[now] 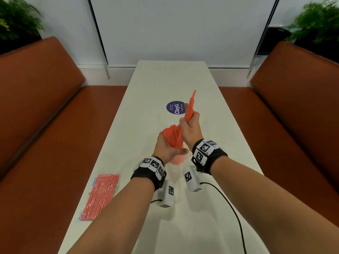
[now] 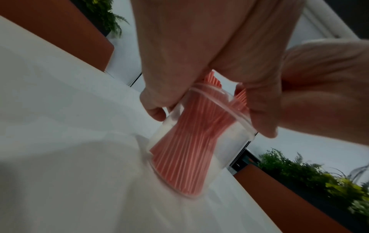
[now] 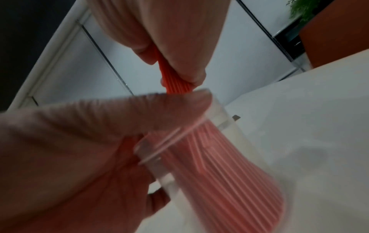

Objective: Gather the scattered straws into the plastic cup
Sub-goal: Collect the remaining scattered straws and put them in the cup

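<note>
In the head view the plastic cup (image 1: 176,160) is mostly hidden behind the left hand (image 1: 167,149) and wrist; only its lower part shows. The right hand (image 1: 189,128) covers the middle of its straw bundle (image 1: 190,105). Both wrist views are motion-blurred, so single straws in the cup (image 2: 185,141) cannot be counted. The packet (image 1: 100,196) at 8 o'clock on the worktop (image 1: 165,79) carries print too small to read.

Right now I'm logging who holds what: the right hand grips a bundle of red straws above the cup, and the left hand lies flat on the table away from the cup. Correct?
Not quite. The left hand is at the plastic cup, cradling the straws standing in it, as the left wrist view shows. The right hand does grip a bundle of red straws above the cup.
</note>
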